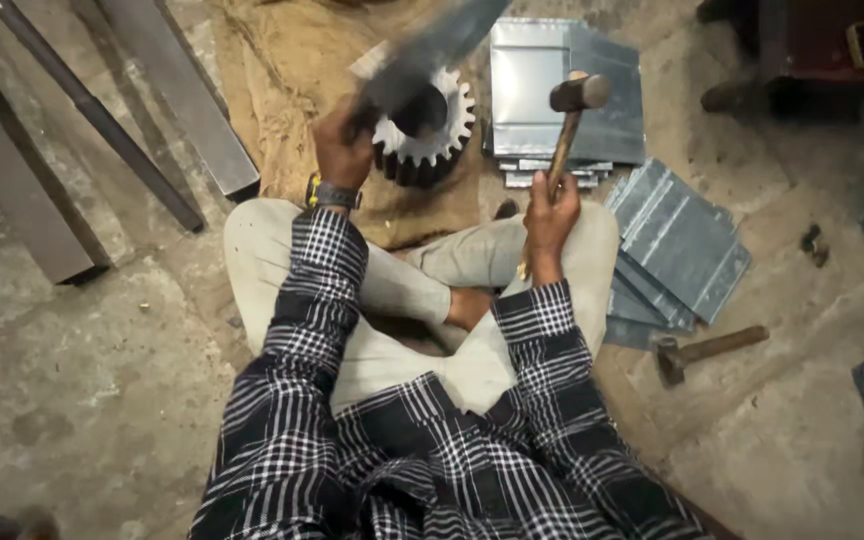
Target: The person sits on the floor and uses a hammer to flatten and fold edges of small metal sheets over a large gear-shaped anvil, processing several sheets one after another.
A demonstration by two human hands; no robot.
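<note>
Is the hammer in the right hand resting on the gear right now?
No, the right hand holds the hammer raised beside the gear, apart from it.

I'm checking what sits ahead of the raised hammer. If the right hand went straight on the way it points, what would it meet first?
Probably the stack of metal sheets beyond the right hand and its hammer, though depth is unclear.

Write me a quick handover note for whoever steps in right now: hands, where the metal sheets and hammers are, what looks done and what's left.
Left hand: grips a blurred metal sheet over the gear wheel on the sacking.
Right hand: holds a raised hammer.
Sheet stack beyond the gear; loose pile to the right; spare hammer on the floor.
Done and left: cannot tell which pile is worked.
</note>
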